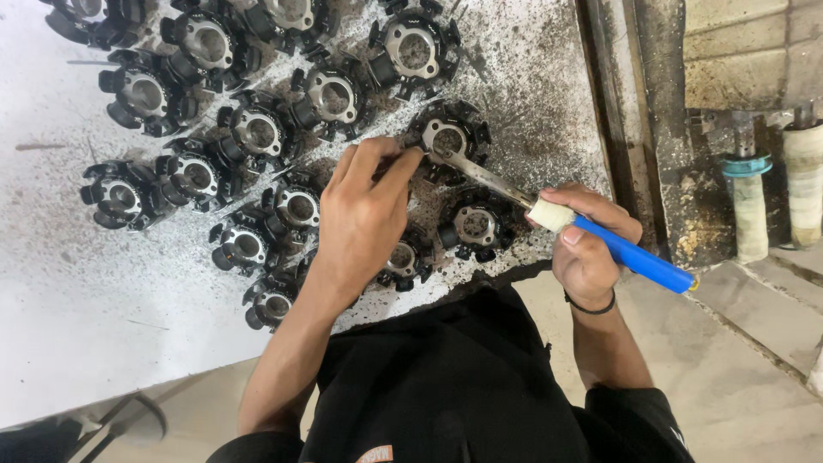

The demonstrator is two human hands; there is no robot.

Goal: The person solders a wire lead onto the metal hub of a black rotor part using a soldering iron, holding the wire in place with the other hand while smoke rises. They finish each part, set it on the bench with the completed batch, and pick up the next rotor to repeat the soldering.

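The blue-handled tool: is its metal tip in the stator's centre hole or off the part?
In. The blue-handled tool tip sits at the centre hole of the stator, steadied by the left hand.

My tool (591, 231) has a smooth, shiny blue plastic handle, a soft white cloth wrap and a dull grey metal blade. The round part (447, 137) under my fingers (390, 167) is black and matt with a shiny bare metal ring inside. The white worktop (77, 291) looks rough, speckled with dark grit.
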